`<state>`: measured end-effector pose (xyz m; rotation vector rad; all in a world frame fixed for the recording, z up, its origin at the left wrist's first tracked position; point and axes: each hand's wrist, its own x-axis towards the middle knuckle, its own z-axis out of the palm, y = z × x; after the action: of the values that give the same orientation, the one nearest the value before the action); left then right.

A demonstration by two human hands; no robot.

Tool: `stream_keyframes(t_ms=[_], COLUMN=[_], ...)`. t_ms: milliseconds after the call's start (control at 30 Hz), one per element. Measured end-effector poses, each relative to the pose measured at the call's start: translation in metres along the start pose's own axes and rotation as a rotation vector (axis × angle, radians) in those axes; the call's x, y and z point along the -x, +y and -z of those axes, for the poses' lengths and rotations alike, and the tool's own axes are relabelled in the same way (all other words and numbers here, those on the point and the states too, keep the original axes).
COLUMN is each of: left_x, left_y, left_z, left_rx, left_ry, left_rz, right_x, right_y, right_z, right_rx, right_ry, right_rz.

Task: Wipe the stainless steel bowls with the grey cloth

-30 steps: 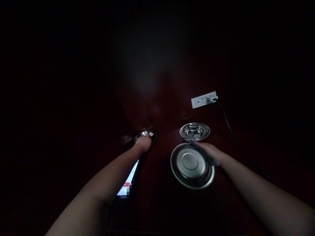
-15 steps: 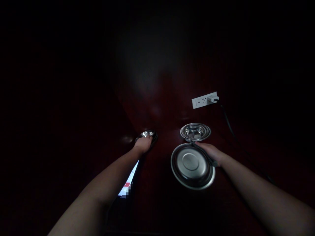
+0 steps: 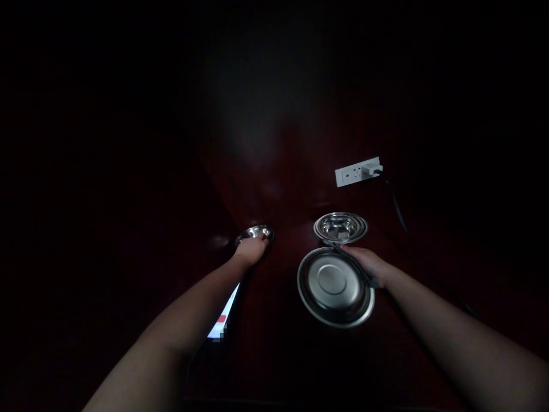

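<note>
My left hand (image 3: pixel 251 250) is closed at the near rim of a small shiny steel bowl (image 3: pixel 256 230), its fingertips reaching inside. My right hand (image 3: pixel 368 265) is closed on a dark grey patterned cloth (image 3: pixel 354 262) and the edge of a wide steel plate (image 3: pixel 332 279). That plate has its round underside turned up toward me, and the cloth runs along its far right edge. Part of the cloth is hidden behind the plate and hand. Just beyond stands a stack of nested steel bowls (image 3: pixel 340 228), mouths up.
A lit phone or tablet screen (image 3: pixel 225 313) lies partly under my left forearm. On the dark red wall is a white socket panel (image 3: pixel 354 173) with a plug (image 3: pixel 372 169) in it. A dark cable (image 3: pixel 398 209) runs down to the right. The surroundings are very dim.
Almost nothing differs. The whole view has shifted by a few pixels, while both hands keep their places on the bowl and on the plate with the cloth.
</note>
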<state>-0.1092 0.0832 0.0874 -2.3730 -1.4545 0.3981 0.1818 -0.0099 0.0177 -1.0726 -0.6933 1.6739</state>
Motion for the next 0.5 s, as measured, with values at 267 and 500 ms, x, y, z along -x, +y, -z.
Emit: stream_keyframes(t_ms=[267,500], left_x=[-0.005,-0.011], left_y=[0.002,0.001], left_z=[-0.001,0.002], left_rx=[-0.01,0.0], left_ry=[-0.051,-0.107], left_rz=[0.051,0.036], right_x=[0.001,0.003], right_y=[-0.001,-0.002], right_z=[-0.002,-0.002], right_rx=[0.012,0.017], right_ry=[0.024,0.02], right_rz=[-0.004,-0.005])
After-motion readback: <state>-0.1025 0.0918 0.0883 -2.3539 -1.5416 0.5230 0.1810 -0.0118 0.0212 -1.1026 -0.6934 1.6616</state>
